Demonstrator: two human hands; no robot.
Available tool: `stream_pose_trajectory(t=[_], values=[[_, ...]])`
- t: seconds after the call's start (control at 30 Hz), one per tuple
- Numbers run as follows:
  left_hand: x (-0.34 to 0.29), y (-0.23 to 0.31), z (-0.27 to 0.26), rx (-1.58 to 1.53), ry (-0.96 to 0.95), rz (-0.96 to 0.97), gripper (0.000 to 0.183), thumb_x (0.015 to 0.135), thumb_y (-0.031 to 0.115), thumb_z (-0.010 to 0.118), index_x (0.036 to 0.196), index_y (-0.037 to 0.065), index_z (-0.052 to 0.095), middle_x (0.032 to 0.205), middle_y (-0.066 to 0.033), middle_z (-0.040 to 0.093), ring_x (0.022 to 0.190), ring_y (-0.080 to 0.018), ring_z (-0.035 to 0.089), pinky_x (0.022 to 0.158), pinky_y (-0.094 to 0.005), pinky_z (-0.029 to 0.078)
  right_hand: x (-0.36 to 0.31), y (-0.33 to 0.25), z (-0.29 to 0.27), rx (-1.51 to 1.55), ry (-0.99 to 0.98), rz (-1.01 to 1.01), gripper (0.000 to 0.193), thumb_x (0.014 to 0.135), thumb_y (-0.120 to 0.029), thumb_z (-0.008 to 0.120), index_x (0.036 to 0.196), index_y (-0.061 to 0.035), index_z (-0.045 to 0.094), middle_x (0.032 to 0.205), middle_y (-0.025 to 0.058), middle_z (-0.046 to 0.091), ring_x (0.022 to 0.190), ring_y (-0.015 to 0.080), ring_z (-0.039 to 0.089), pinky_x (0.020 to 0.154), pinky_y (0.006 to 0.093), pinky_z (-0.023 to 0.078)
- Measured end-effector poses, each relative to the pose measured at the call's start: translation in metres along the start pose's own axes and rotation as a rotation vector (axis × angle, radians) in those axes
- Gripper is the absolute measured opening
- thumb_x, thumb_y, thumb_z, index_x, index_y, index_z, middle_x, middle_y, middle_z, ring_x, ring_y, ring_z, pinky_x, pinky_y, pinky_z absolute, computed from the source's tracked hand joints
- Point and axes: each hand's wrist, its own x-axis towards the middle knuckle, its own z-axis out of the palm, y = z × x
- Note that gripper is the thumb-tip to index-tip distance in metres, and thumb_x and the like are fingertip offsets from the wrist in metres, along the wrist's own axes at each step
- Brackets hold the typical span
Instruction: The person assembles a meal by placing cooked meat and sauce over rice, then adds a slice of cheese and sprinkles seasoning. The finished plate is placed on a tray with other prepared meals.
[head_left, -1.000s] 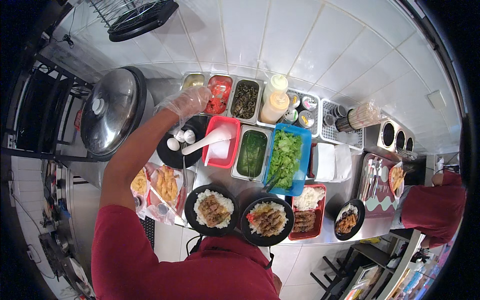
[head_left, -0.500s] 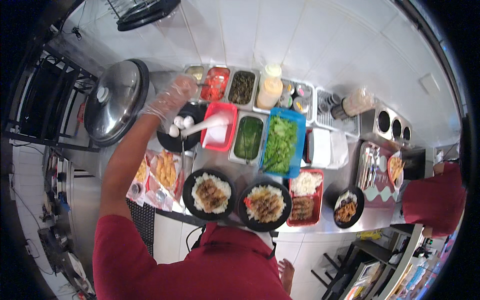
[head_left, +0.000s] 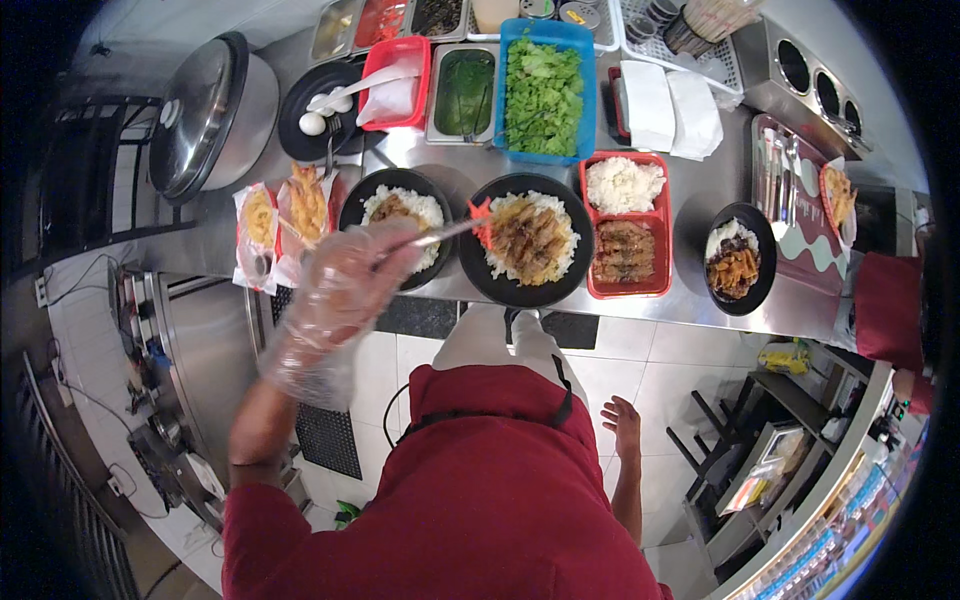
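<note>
My left hand [head_left: 345, 290], in a clear plastic glove, grips slim metal tongs [head_left: 432, 236]. Their tips reach the red pickled ginger [head_left: 481, 222] at the left edge of a black bowl of rice and sliced meat [head_left: 530, 245]. Partly behind that hand stands another black bowl [head_left: 405, 200], with rice and browned meat. My bare right hand [head_left: 622, 424] hangs by my side below the counter, fingers apart and slightly bent, holding nothing.
A red two-part box [head_left: 628, 225] and a smaller black bowl [head_left: 741, 258] stand to the right. Behind are a blue tub of lettuce [head_left: 545, 90], a red basket [head_left: 396, 82] and peeled eggs [head_left: 325, 105]. A large lidded pot [head_left: 215, 115] is at left; another person's sleeve [head_left: 885, 310] at right.
My left hand has come back from the far row of metal pans to the near bowls, with the tongs in it. The view has tilted down; my right hand still hangs low.
</note>
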Motion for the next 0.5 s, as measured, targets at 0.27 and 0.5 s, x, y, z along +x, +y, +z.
stream_pose_trajectory(t=[0.27,0.5], values=[[-0.02,-0.046,0.099,0.413,0.218,0.465,0.012,0.092,0.009,0.065,0.1,0.0,0.066,0.094,-0.0132,0.067,0.086,-0.0271,0.065,0.075,-0.0386,0.052,0.01,0.016,-0.036,-0.039,-0.045,-0.031,0.042,0.104,-0.033,0.048,0.134,-0.0043,0.055,0.116,0.0132,0.068,0.097,0.0226,0.069,0.075,0.0361,0.054],[-0.036,-0.029,0.106,1.038,0.219,0.592,0.014,0.095,0.012,0.059,0.1,0.0,0.064,0.107,-0.0134,0.062,0.098,-0.0255,0.059,0.088,-0.0382,0.048,0.018,0.022,-0.053,-0.029,-0.045,-0.075,0.046,0.101,-0.038,0.054,0.133,-0.0043,0.056,0.112,0.0131,0.069,0.095,0.0224,0.069,0.073,0.0343,0.055]])
